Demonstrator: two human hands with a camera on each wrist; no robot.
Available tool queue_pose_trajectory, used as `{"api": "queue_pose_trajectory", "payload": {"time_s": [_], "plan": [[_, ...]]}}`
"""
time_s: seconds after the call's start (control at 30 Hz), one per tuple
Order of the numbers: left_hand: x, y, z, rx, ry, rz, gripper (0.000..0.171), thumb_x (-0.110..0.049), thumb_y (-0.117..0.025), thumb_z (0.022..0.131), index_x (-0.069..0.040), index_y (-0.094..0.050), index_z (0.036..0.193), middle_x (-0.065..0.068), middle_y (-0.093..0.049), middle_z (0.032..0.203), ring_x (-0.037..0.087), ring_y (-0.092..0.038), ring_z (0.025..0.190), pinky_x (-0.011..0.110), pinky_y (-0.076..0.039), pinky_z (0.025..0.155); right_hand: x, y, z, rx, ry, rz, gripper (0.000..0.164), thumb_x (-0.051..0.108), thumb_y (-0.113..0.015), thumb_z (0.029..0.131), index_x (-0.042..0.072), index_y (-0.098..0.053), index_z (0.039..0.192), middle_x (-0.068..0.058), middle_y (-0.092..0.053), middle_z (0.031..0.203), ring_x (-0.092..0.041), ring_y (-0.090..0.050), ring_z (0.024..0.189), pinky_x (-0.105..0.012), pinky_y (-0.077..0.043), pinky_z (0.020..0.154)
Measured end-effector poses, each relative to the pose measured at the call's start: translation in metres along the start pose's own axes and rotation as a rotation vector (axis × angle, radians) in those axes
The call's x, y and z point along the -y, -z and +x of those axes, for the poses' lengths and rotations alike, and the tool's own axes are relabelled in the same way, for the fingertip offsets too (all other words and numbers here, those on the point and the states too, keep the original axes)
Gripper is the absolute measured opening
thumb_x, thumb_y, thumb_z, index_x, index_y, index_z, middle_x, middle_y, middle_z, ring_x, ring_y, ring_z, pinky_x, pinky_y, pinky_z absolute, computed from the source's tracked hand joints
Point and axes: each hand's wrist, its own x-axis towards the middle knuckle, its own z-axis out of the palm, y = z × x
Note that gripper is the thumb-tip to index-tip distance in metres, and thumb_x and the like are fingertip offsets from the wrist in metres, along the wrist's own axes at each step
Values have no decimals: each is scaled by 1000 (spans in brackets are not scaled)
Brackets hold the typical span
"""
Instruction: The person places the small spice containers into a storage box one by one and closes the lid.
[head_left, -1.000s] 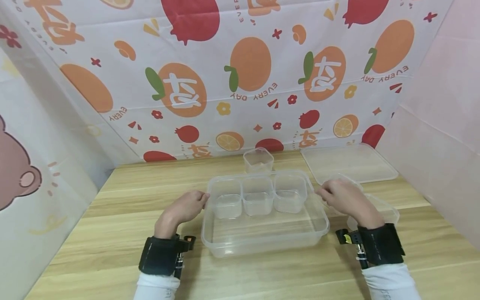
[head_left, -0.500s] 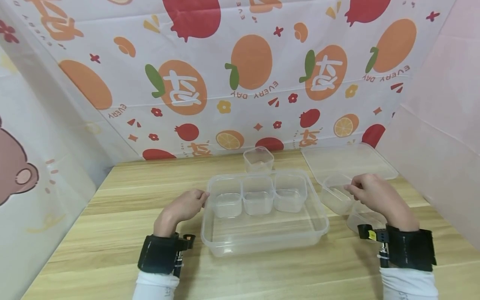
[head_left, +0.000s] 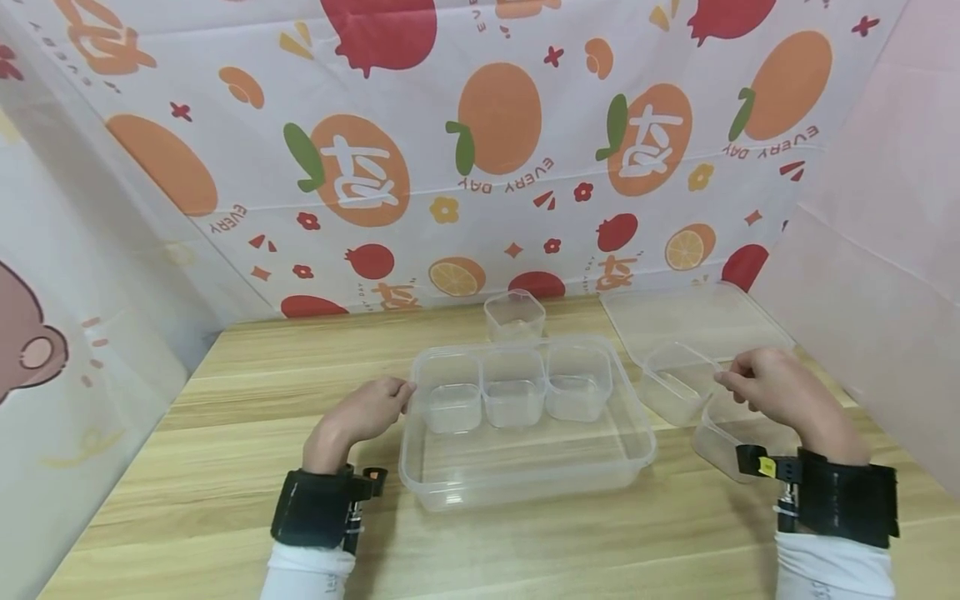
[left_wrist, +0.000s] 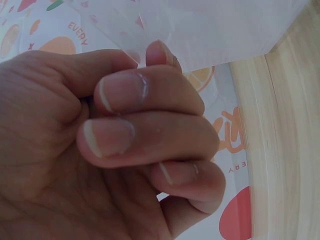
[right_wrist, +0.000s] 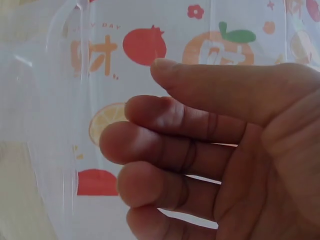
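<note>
A large clear plastic box (head_left: 525, 490) stands on the table with three small clear containers in a row at its back: a left one (head_left: 454, 410), a middle one (head_left: 514, 403) and a right one (head_left: 579, 398). My left hand (head_left: 362, 417) pinches the box's left rim between thumb and index finger, the other fingers curled in the left wrist view. Right of the box, my right hand (head_left: 787, 400) hovers beside another small container (head_left: 675, 387). In the right wrist view its thumb (right_wrist: 215, 85) and loosely bent fingers stand apart, with nothing between them.
A further small container (head_left: 738, 442) sits below my right hand, near the wrist. Behind the box stands one more container (head_left: 515, 318). A flat clear lid (head_left: 690, 321) lies at the back right. Printed cloth (head_left: 420, 242) hangs behind the wooden table (head_left: 285, 375).
My right hand has moved away from the box's right side, rightward past the small containers, which now show more fully. My left hand stays at the left rim.
</note>
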Motion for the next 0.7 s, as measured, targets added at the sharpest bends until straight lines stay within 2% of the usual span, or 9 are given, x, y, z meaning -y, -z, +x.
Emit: {"api": "queue_pose_trajectory", "payload": {"time_s": [0.17,0.3,0.5,0.7], "plan": [[-1,1,-1,-3,-2,-5,34,-17,-36,111,3,-61,100,13,-58,96,28,-53,88,42,-44,74,-6,3,-2,8,-29,-14,33,12,-63,100,8,-61,67,1,-53,64,-18,-48,60,-33,-37,54],[-2,1,-1,-1,1,-8,34,-17,-36,111,2,-60,98,12,-56,94,27,-52,85,40,-42,71,-12,6,-4,9,-41,-27,29,12,-64,98,7,-64,70,2,-54,65,-18,-49,61,-34,-38,54],[-2,1,-1,-5,-7,-7,33,-17,-36,111,2,-59,96,12,-56,93,26,-51,84,40,-41,70,-23,10,-7,-9,-37,-27,18,5,-66,95,3,-66,77,2,-55,67,-19,-51,63,-33,-39,54],[-2,2,-1,-5,-14,0,33,-16,-36,111,3,-60,98,13,-57,95,28,-52,87,42,-43,73,-31,11,-8,-28,-41,-45,15,1,-67,93,1,-66,78,0,-56,69,-20,-49,66,-36,-40,58]]}}
